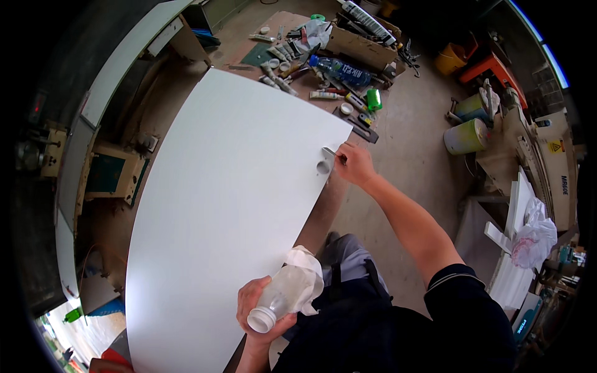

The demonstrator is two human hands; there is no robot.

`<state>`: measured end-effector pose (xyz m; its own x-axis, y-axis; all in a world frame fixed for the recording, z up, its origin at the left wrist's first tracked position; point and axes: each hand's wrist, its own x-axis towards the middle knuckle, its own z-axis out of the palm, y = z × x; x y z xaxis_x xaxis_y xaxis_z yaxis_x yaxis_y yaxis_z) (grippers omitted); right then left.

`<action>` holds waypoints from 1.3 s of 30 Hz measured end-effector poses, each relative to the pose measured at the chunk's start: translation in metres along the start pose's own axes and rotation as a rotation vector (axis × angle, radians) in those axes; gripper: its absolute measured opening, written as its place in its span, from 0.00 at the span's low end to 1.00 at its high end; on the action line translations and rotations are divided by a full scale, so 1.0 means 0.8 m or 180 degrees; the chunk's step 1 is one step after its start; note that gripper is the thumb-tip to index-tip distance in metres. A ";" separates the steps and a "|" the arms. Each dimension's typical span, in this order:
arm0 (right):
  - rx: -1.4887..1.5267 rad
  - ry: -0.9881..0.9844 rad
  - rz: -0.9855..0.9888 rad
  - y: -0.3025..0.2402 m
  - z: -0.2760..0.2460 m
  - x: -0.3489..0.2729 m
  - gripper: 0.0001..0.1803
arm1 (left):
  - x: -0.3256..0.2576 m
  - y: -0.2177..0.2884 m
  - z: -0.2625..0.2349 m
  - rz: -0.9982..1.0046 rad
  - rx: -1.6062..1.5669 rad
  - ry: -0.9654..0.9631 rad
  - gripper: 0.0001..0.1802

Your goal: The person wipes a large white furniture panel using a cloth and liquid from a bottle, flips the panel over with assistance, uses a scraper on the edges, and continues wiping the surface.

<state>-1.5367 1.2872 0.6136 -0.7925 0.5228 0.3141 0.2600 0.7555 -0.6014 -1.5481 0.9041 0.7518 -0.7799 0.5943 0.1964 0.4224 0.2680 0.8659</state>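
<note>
Gripping clear bottle [278, 299] and white cloth [306, 273] in left hand [249, 299], near; pinching small metal tool [329, 151] in right hand [354, 164], at white panel's [230, 205] far right.

Noted grey-beige floor [410, 127] right of centre, fading into dark shadow along the upper edge. Observed brownish edge of worktop [320, 217] near centre. To the left, recorded long pale frame [102, 93], bowed in view, with wooden cabinet-like unit [115, 174] beside it, partly dark green. At right, logged beige casing [563, 171] and white panels [510, 276]. Saw bluish light strip [556, 65] at upper right, brightly lit patch [96, 329] at lower left.
</note>
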 end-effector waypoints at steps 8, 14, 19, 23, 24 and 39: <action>0.0010 0.0147 0.0176 0.148 -0.052 0.136 0.04 | 0.146 0.042 0.125 0.0173 0.0230 0.0121 0.37; 0.4509 -0.1096 0.2461 0.187 -0.144 0.192 0.06 | 0.268 0.098 0.227 -0.0170 0.0303 0.0432 0.39; 0.7179 -0.1617 0.2756 0.198 -0.191 0.212 0.05 | 0.385 0.124 0.280 -0.0005 0.0325 0.0542 0.38; 0.7515 -0.1668 0.3088 0.211 -0.212 0.232 0.06 | 0.456 0.110 0.309 0.0050 0.0394 0.0572 0.34; 0.7299 -0.1647 0.3114 0.214 -0.216 0.237 0.06 | 0.467 0.102 0.314 0.0021 0.0427 0.0569 0.34; 0.2335 -0.1533 0.2700 0.276 -0.193 0.237 0.10 | 0.496 -0.030 0.390 -0.0679 0.0747 0.0572 0.34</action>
<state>-1.5448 1.6141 0.6537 -0.6867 0.4243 -0.5903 0.5444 -0.2381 -0.8043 -1.7234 1.3702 0.6651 -0.9217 0.3692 0.1186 0.3198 0.5508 0.7710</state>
